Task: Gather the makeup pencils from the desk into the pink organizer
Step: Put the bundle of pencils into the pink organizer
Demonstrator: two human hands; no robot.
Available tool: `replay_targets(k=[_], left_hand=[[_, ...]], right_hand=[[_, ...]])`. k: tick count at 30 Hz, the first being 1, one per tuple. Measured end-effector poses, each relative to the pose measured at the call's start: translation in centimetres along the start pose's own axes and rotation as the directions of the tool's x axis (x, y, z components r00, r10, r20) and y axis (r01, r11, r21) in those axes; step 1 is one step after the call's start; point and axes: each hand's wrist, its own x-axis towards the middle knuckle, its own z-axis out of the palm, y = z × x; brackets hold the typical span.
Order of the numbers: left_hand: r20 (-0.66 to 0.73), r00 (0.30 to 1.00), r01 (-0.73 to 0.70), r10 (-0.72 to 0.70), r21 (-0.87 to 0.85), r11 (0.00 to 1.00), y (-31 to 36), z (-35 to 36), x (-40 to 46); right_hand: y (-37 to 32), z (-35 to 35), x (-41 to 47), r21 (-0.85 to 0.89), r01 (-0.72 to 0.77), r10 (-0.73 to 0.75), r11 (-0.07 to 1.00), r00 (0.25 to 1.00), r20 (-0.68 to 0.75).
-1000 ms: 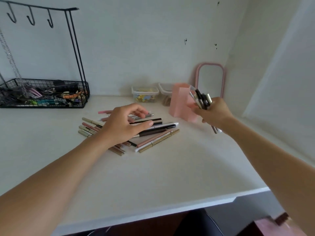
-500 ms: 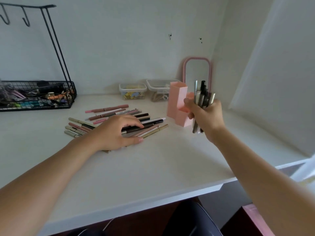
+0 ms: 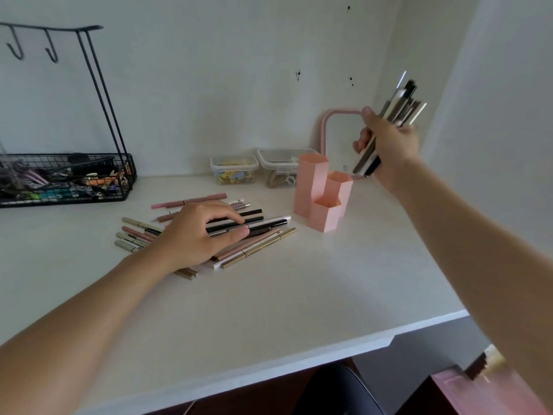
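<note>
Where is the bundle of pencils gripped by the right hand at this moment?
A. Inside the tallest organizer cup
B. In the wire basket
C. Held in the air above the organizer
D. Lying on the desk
C: the right hand grips the bundle of pencils in the air, above the pink organizer and clear of its cups.

Matt pink plastic organizer [image 3: 321, 193], smooth white desk [image 3: 299, 295], black metal-wire basket [image 3: 89, 187]

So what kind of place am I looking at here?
Probably a home vanity or dressing desk: a pink-framed mirror against the wall, makeup pencils strewn on the white desk, and a wire basket of small accessories.
</note>
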Motion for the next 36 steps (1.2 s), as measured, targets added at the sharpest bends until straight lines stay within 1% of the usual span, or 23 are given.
replay_targets(k=[3, 8, 10, 13, 15, 17, 19, 20, 22, 26, 28, 30, 33, 35, 36], left_hand=[[-0.003, 1.000, 0.023, -0.023, -0.040, 0.999, 0.0, -0.1, 0.0], [0.002, 1.000, 0.025, -0.025, -0.083, 0.996, 0.0, -0.1, -0.1], [-0.002, 1.000, 0.028, -0.028, -0.088, 0.996, 0.0, -0.1, 0.0], [-0.004, 1.000, 0.025, -0.025, -0.085, 0.996, 0.0, -0.2, 0.0], [-0.006, 1.000, 0.030, -0.031, -0.091, 0.995, 0.1, -0.2, -0.1], [-0.007, 0.999, 0.038, -0.038, -0.091, 0.995, 0.1, -0.2, -0.1], [-0.002, 0.999, 0.042, -0.042, -0.089, 0.995, 0.1, -0.3, -0.1], [0.000, 0.999, 0.041, -0.041, -0.089, 0.995, 0.1, -0.3, -0.1], [0.001, 0.999, 0.037, -0.037, -0.090, 0.995, 0.1, -0.3, -0.1], [0.003, 0.999, 0.042, -0.041, -0.090, 0.995, 0.2, -0.3, -0.1], [0.002, 0.999, 0.043, -0.043, -0.089, 0.995, 0.1, -0.3, -0.1], [0.000, 0.999, 0.051, -0.052, -0.090, 0.995, 0.1, -0.3, -0.1], [-0.001, 0.998, 0.057, -0.057, -0.085, 0.995, 0.0, -0.4, 0.0], [-0.004, 0.998, 0.059, -0.060, -0.087, 0.994, 0.0, -0.4, 0.0], [-0.005, 0.998, 0.056, -0.056, -0.084, 0.995, 0.0, -0.4, -0.1]], right_hand=[[0.2, 1.5, 2.6, 0.017, -0.058, 0.058, 0.998, 0.998, -0.004], [3.1, 2.3, 3.9, -0.033, -0.184, 0.182, 0.982, 0.982, -0.053], [3.9, 1.9, 3.9, -0.139, -0.195, 0.191, 0.971, 0.981, -0.038], [4.9, 1.4, 3.4, -0.346, -0.120, 0.132, 0.931, 0.991, 0.011], [5.5, 1.1, 3.0, -0.384, -0.125, 0.140, 0.915, 0.990, 0.011], [6.4, 0.5, 2.7, -0.348, -0.208, 0.225, 0.914, 0.974, 0.007], [7.2, -0.1, 2.3, -0.277, -0.302, 0.324, 0.912, 0.945, 0.036], [7.5, -0.3, 2.3, -0.262, -0.330, 0.356, 0.907, 0.933, 0.058], [8.0, -0.5, 2.1, -0.250, -0.338, 0.372, 0.907, 0.922, 0.104], [8.5, -1.2, 1.7, -0.225, -0.299, 0.341, 0.927, 0.922, 0.183], [8.8, -1.6, 1.5, -0.183, -0.259, 0.298, 0.949, 0.925, 0.236], [9.0, -2.1, 1.0, -0.148, -0.220, 0.253, 0.964, 0.932, 0.259], [9.6, -3.2, 0.2, -0.190, -0.171, 0.222, 0.967, 0.930, 0.294], [9.9, -3.9, -0.1, -0.172, -0.169, 0.206, 0.970, 0.951, 0.228], [9.6, -4.0, -0.2, -0.165, -0.148, 0.174, 0.975, 0.973, 0.151]])
